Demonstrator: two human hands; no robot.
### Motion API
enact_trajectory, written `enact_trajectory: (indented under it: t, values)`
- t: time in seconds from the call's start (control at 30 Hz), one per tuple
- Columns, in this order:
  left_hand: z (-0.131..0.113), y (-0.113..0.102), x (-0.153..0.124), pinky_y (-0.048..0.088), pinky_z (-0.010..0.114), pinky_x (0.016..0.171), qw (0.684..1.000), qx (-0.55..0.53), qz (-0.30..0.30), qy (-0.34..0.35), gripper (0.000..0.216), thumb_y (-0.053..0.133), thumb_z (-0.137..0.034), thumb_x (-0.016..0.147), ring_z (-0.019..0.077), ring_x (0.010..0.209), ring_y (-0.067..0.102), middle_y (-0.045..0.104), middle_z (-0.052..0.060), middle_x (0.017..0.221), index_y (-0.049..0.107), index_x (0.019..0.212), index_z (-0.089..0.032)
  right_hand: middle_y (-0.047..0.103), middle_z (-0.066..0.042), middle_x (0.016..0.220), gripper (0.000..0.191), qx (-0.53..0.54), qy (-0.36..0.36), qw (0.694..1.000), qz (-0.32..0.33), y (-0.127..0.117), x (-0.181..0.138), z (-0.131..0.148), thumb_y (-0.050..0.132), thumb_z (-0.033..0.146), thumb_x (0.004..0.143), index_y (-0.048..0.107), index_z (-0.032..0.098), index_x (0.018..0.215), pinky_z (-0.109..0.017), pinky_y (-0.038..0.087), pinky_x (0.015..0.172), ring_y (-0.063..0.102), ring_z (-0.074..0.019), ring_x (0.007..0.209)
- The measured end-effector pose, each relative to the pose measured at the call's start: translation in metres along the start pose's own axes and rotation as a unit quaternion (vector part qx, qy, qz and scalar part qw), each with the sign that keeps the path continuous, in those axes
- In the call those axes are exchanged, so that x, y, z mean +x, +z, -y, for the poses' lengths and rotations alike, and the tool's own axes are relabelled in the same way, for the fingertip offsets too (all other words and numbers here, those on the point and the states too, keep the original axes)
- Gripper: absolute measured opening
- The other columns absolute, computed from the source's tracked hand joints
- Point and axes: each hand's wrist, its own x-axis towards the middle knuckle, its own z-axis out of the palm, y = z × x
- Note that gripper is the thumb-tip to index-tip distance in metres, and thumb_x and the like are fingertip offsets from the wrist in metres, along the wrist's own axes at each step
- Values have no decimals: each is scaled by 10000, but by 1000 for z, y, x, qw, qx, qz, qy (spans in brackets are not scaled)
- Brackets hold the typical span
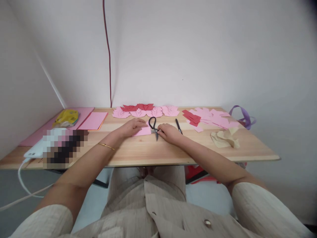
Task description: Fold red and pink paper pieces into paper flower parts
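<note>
My left hand (pixel 133 127) lies flat with its fingers stretched out, resting on a piece of pink paper (pixel 143 132). Just to its right, black-handled scissors (pixel 153 123) lie with one loop pointing away from me and a blade tip toward me, partly over the paper's right edge. The fingers of my right hand (pixel 169 133) are curled closed at the scissors near the pivot and hide part of them. Right of that hand lies a black pen (pixel 178 126).
Folded pink and red paper cutouts (pixel 145 107) line the back edge. Loose pink pieces (pixel 213 117), red pieces (pixel 192 117) and crumpled tan paper (pixel 224 138) lie right. Pink sheets (pixel 93 121), a yellow packet (pixel 66 117) and a cabled white device (pixel 47 142) sit left.
</note>
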Motion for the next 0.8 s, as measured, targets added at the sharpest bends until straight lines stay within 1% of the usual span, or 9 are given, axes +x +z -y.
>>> enact_trajectory:
  t: [0.1, 0.17, 0.3, 0.47, 0.6, 0.8]
  values:
    - [7, 1, -1, 352, 375, 1023, 998, 34, 36, 25, 386, 414, -374, 877, 234, 1125, 528, 600, 116, 1216, 700, 1090, -228, 619, -101, 934, 217, 5, -13, 1000, -6, 1, 0, -2, 460, 287, 919, 571, 144, 1038, -301, 368, 801, 511, -199, 879]
    - [12, 5, -3, 353, 378, 1018, 997, 60, 39, 34, 400, 386, -381, 899, 233, 1114, 528, 604, 120, 1199, 701, 1097, -233, 615, -104, 934, 235, 8, -27, 1000, -2, 0, -1, -4, 441, 284, 927, 571, 143, 1063, -308, 369, 817, 507, -200, 879]
    - [19, 13, -9, 365, 395, 992, 993, 97, 9, 68, 420, 342, -364, 931, 235, 1091, 531, 599, 140, 1182, 686, 1128, -226, 610, -110, 944, 265, 13, -48, 999, 4, 0, -5, -8, 427, 291, 933, 576, 139, 1092, -313, 374, 826, 511, -203, 883]
    - [29, 21, -14, 380, 415, 974, 985, 133, -21, 107, 386, 354, -324, 939, 230, 1091, 529, 600, 125, 1181, 667, 1154, -249, 608, -115, 954, 258, 12, -57, 998, 1, 3, -2, -7, 444, 291, 929, 576, 141, 1091, -320, 378, 826, 513, -205, 878]
    - [36, 25, -14, 394, 413, 964, 981, 151, -35, 117, 374, 364, -305, 939, 222, 1081, 537, 607, 118, 1181, 660, 1164, -263, 612, -114, 957, 246, 12, -63, 998, -1, 6, -1, -3, 451, 289, 926, 588, 141, 1068, -320, 385, 823, 516, -205, 872]
    - [40, 28, -14, 383, 418, 978, 980, 150, -47, 119, 358, 378, -298, 937, 217, 1097, 532, 607, 104, 1190, 670, 1144, -282, 611, -107, 934, 240, 15, -44, 999, -2, 7, -7, -1, 466, 296, 922, 593, 145, 1058, -318, 389, 815, 522, -208, 893]
